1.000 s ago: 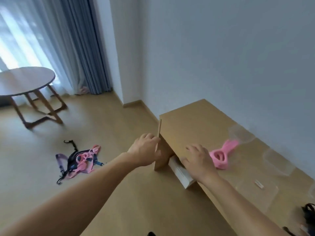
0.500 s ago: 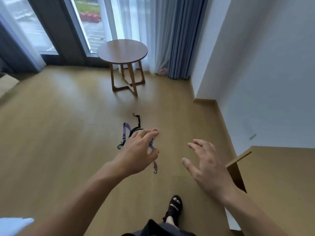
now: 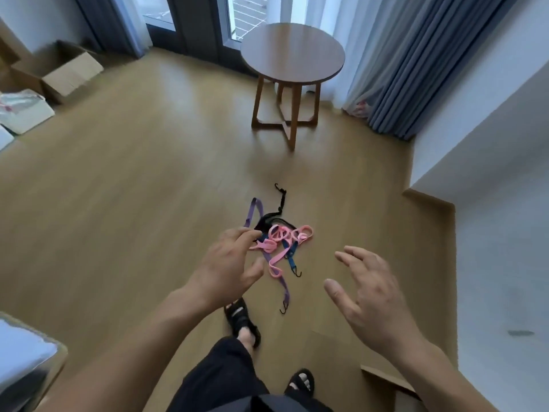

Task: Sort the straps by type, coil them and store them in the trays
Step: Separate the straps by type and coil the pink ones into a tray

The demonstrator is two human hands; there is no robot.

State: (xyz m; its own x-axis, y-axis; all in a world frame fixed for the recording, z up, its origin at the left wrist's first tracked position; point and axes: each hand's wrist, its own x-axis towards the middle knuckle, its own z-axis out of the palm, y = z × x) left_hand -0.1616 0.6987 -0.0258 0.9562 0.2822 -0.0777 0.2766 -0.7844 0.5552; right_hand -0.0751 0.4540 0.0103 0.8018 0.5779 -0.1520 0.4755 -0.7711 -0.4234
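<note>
A tangled pile of straps lies on the wooden floor ahead of me. In it are pink straps (image 3: 280, 234), a purple strap (image 3: 253, 210) with a hook at its near end, a blue hooked strap (image 3: 291, 257) and a black hooked strap (image 3: 279, 203). My left hand (image 3: 227, 263) hovers above the pile's near left side, fingers spread, holding nothing. My right hand (image 3: 368, 289) is out to the right of the pile, fingers spread and empty. No trays are in view.
A round wooden side table (image 3: 292, 53) stands beyond the pile by grey curtains (image 3: 416, 63). Cardboard boxes (image 3: 64, 71) sit at far left. A wooden bench corner (image 3: 386, 379) shows at lower right. My sandalled feet (image 3: 242, 318) stand just behind the straps.
My view has turned from the bench to the floor and closed in on the strap pile. Both hands left the bench edge and now reach out open over the floor.
</note>
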